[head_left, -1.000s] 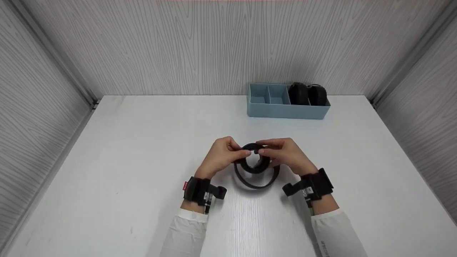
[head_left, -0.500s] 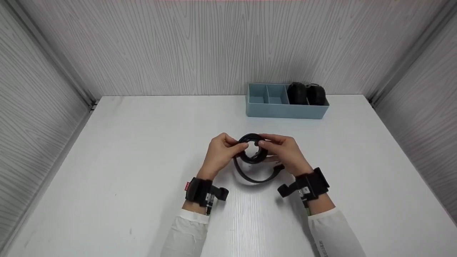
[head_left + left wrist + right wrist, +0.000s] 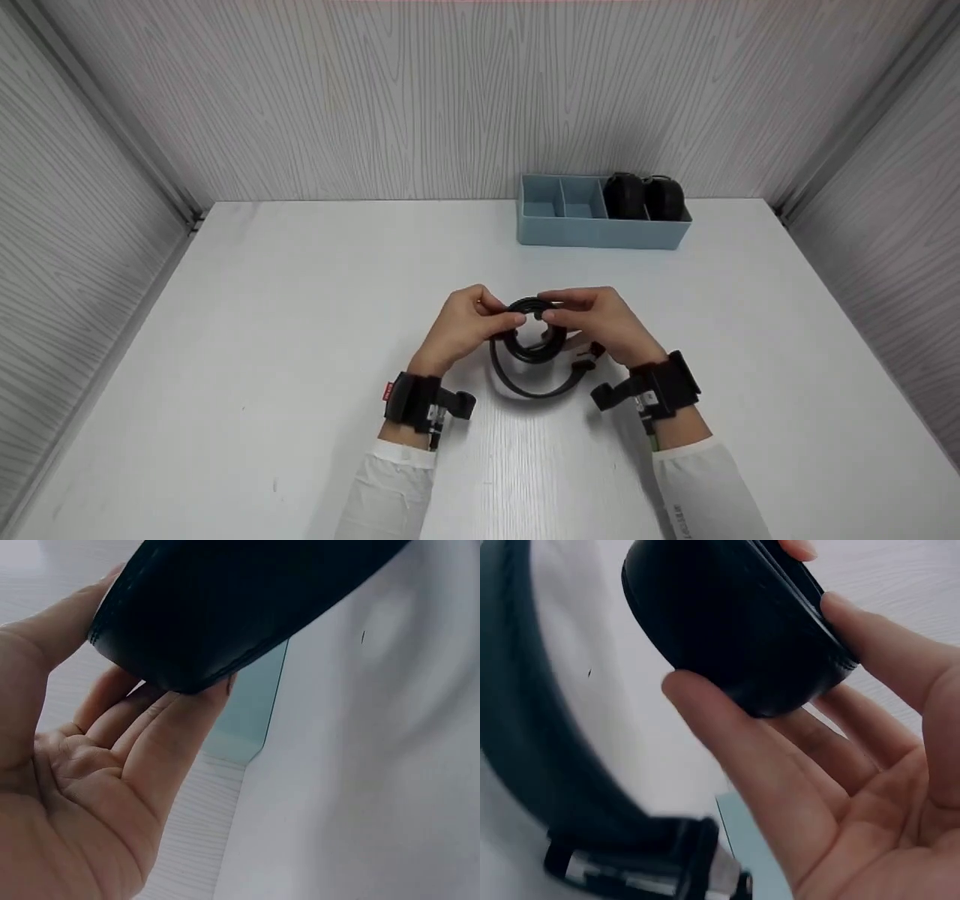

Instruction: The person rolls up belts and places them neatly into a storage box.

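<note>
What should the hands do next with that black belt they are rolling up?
Probably keep winding. Both the left hand and right hand pinch the rolled part of the black belt, but a loose loop with the buckle end hangs out below, so turning the roll to take it in seems the sensible next move.

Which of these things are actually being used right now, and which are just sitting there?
In use:
black belt, partly rolled into a coil
left hand and right hand, both gripping the coil

Sitting about:
blue divided tray
two black rolls in its right end
</note>
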Demonstrator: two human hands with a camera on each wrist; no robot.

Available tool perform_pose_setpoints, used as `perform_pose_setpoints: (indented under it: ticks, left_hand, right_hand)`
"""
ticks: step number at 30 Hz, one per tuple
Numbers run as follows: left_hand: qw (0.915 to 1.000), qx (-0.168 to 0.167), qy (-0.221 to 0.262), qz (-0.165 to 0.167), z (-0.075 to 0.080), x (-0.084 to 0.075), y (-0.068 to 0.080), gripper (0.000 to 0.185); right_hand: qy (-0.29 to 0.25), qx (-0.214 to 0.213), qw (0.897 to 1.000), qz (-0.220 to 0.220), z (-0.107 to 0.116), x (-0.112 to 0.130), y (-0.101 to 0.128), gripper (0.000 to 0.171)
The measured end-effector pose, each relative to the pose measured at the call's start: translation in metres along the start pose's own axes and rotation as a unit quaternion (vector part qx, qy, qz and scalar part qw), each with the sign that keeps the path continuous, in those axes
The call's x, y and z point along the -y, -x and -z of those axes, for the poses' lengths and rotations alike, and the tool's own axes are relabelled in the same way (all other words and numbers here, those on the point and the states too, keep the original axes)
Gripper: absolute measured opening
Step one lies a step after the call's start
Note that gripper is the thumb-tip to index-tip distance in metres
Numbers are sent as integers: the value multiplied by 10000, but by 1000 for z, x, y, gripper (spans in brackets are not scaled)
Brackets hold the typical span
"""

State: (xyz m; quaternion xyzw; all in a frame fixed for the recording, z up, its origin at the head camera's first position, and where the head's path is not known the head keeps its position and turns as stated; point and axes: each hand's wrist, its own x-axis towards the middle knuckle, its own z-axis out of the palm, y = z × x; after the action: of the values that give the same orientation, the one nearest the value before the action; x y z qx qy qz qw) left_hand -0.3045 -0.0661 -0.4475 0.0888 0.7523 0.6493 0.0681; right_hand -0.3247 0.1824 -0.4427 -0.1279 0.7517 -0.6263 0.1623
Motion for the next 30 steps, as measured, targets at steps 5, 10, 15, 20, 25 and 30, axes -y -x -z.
perform_pose_setpoints:
  ticks: [5, 10, 15, 20, 25, 30]
  left_hand:
    - [9988, -493, 81, 1, -2, -1, -1, 33]
    - [9977, -668, -25, -66, -3, 0, -1, 31]
    - [9989, -459, -78, -59, -1, -2, 0, 29]
    - [9994, -35, -343, 80, 2, -3, 1, 28]
    - [9991, 126, -398, 82, 1, -2, 1, 28]
    - [9998, -191, 48, 20, -1, 1, -1, 32]
  right_hand:
    - [-598, -415, 9973, 28, -5, 0, -3, 48]
    - [-830, -609, 9947, -5, -5, -1, -4, 50]
    - [-487, -284, 9984, -51, 0, 3, 0, 53]
    - [122, 168, 9998, -64, 5, 5, 3, 59]
    - [206, 223, 9995, -113, 5, 4, 3, 53]
    - [-356, -235, 9991, -41, 0, 2, 0, 46]
